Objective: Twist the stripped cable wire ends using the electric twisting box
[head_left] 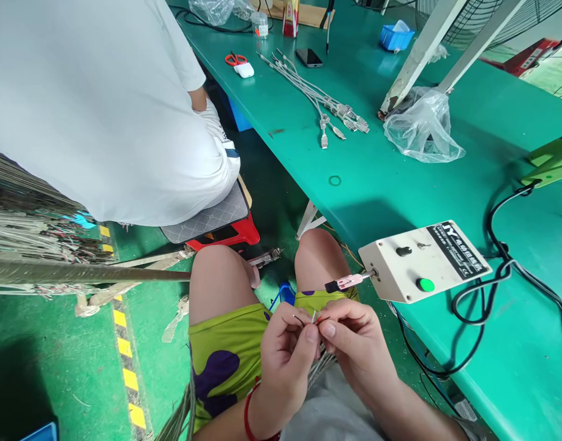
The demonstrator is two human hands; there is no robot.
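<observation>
Over my lap, my left hand (288,352) is closed in a pinch, with a red band around its wrist. My right hand (361,340) pinches close beside it, fingertips nearly touching the left ones. Between them thin wires (314,316) stick out, dark, white and red, at a cable's end. Fingers hide most of where the wires are gripped. A bundle of grey cables (182,410) lies across my lap under the hands. Just beyond my right hand, a beige control box (414,263) with a green button sits at the table edge, a pink-and-black piece (348,282) projecting from its side.
On the green table (354,202) lie several grey USB cables (318,92), a phone (309,57), red-handled scissors (236,59) and a plastic bag (423,125). Black cords (483,306) trail at right. A person in white (125,110) sits at left on a stool (217,220).
</observation>
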